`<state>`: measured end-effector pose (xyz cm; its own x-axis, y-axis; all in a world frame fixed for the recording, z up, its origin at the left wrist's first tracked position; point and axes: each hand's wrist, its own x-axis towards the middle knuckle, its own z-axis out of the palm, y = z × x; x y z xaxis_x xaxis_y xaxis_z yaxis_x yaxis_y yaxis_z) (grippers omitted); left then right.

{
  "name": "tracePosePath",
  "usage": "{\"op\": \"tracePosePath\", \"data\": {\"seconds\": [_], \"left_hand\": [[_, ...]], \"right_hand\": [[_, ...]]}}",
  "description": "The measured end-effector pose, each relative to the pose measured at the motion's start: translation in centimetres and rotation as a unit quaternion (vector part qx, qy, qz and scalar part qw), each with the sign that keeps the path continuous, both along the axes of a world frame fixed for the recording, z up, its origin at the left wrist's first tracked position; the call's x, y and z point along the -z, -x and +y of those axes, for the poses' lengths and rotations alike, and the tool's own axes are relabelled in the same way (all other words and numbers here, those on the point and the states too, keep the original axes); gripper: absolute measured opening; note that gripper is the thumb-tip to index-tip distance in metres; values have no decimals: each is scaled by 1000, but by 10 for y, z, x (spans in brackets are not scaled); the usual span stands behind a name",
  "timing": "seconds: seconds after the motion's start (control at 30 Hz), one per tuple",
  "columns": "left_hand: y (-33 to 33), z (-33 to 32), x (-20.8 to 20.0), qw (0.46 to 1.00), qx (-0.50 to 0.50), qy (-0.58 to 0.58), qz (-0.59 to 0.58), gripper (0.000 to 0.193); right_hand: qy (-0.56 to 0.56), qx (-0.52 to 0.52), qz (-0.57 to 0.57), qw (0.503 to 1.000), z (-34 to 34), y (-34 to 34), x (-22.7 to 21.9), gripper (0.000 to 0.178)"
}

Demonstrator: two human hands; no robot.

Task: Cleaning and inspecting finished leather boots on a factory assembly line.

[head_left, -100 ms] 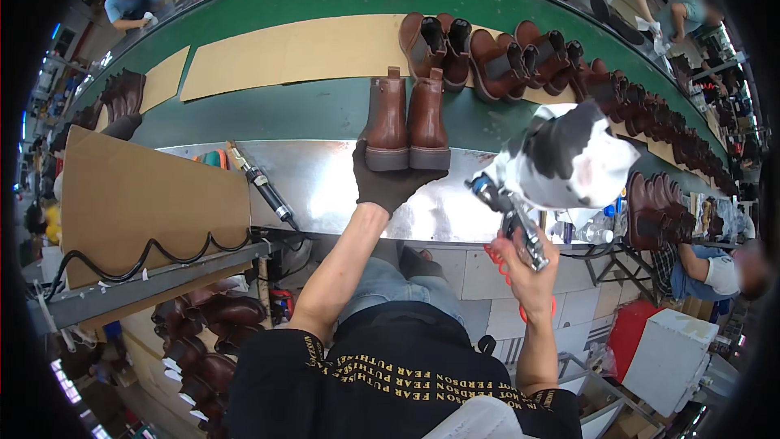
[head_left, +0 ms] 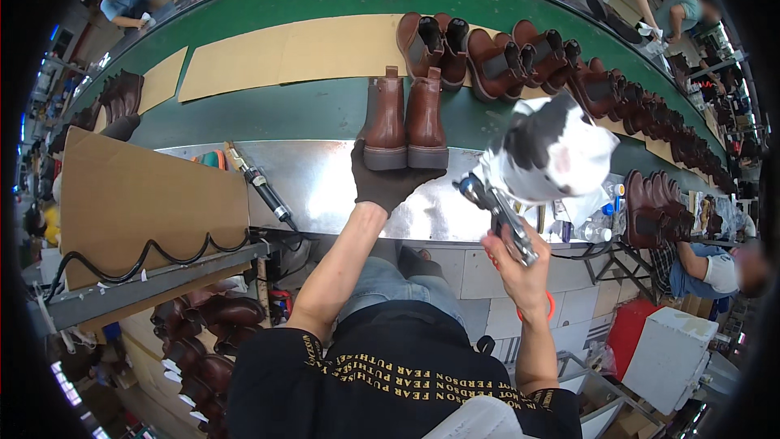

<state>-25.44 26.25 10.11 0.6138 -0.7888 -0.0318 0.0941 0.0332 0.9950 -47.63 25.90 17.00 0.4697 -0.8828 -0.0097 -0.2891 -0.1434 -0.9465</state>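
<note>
A pair of brown ankle boots [head_left: 384, 122] stands side by side, heels toward me and soles down. My left hand [head_left: 385, 189], in a dark glove, is closed around the boots' lower part, under their dark soles; its fingertips are partly hidden. To the right, my bare right hand [head_left: 524, 272] grips a metal spray gun [head_left: 504, 218] by its handle. A white cover with black patches [head_left: 561, 150] wraps the bulky part above the gun. The gun's nozzle end points left, toward the boots but apart from them.
Rows of brown boots [head_left: 496, 61] stand on cardboard [head_left: 301, 49] along the green conveyor [head_left: 268, 122]. At the left of the metal bench [head_left: 321, 187] lie a black cylindrical tool [head_left: 264, 191] and a cardboard panel [head_left: 154, 203]. Bottles [head_left: 597, 232] sit at right. Other people work nearby.
My right hand has shifted slightly left with the spray gun, and the patched cover moved left and up. The boots and my left hand have hardly moved.
</note>
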Motion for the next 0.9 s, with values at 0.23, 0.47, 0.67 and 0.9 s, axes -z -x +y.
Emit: {"op": "tracePosePath", "data": {"seconds": [0.23, 0.47, 0.67, 0.9], "left_hand": [[-10, 0, 23, 990, 137, 11, 19, 61], [-5, -4, 24, 990, -3, 33, 138, 80], [-10, 4, 27, 991, 109, 40, 65, 70], [-15, 2, 27, 980, 121, 53, 148, 69]], "right_hand": [[44, 88, -53, 994, -11, -14, 17, 31], [124, -87, 46, 987, 4, -31, -8, 41], [96, -7, 0, 995, -7, -41, 10, 40], [28, 11, 27, 999, 5, -5, 5, 37]]}}
